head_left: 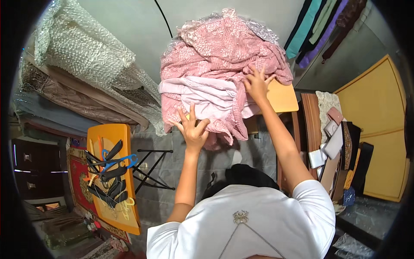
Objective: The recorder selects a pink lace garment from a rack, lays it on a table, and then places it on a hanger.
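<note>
A pink lace garment (224, 47) lies heaped over a yellow wooden table (282, 96), its lower part hanging over the near edge. A paler pink lining (202, 91) shows folded across its middle. My left hand (192, 131), fingers spread, is at the near left part of the cloth by the hanging lace. My right hand (257, 85) rests on the right side of the garment, fingers splayed on the bunched lace. Neither hand has cloth gripped in it. Clear plastic wrapping (263, 31) peeks out behind the heap.
Beaded white and brown dresses (86, 52) hang at the left. An orange table (131, 203) holds several hangers (113, 172), beside a black folding stand (154, 170). Belts and boxes (332, 144) lie on a wooden surface at the right, near a yellow cabinet (379, 125). Colored cloths (304, 36) hang far right.
</note>
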The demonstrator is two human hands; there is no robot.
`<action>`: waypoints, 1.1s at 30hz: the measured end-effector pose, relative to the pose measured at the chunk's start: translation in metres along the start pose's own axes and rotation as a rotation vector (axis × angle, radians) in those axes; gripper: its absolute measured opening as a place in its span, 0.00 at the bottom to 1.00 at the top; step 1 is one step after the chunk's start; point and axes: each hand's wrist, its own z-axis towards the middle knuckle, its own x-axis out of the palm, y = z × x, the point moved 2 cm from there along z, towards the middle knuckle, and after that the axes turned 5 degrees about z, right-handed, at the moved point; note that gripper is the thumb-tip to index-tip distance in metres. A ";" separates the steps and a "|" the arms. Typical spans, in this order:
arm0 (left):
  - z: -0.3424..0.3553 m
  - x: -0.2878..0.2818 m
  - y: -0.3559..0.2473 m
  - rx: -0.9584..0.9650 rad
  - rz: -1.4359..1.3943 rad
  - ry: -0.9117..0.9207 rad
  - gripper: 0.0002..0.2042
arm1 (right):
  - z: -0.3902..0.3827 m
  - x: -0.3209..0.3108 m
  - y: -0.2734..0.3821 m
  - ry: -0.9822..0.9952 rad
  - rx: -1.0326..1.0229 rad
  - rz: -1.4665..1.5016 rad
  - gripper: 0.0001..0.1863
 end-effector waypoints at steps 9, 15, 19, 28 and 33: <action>0.033 0.034 0.007 -0.052 0.002 -0.024 0.10 | 0.020 -0.045 -0.051 -0.445 0.251 0.199 0.04; 0.026 0.027 0.013 -0.092 -0.019 -0.084 0.11 | -0.021 -0.104 -0.070 -0.724 0.296 0.208 0.06; 0.013 0.006 0.010 -0.092 -0.060 -0.099 0.11 | -0.073 -0.128 -0.050 -0.527 0.230 0.031 0.07; -0.027 -0.075 -0.017 0.011 -0.055 -0.186 0.11 | -0.250 -0.089 0.050 0.021 0.173 0.095 0.14; -0.048 -0.121 -0.048 0.137 -0.071 -0.229 0.10 | -0.327 -0.048 0.131 0.448 0.180 0.106 0.35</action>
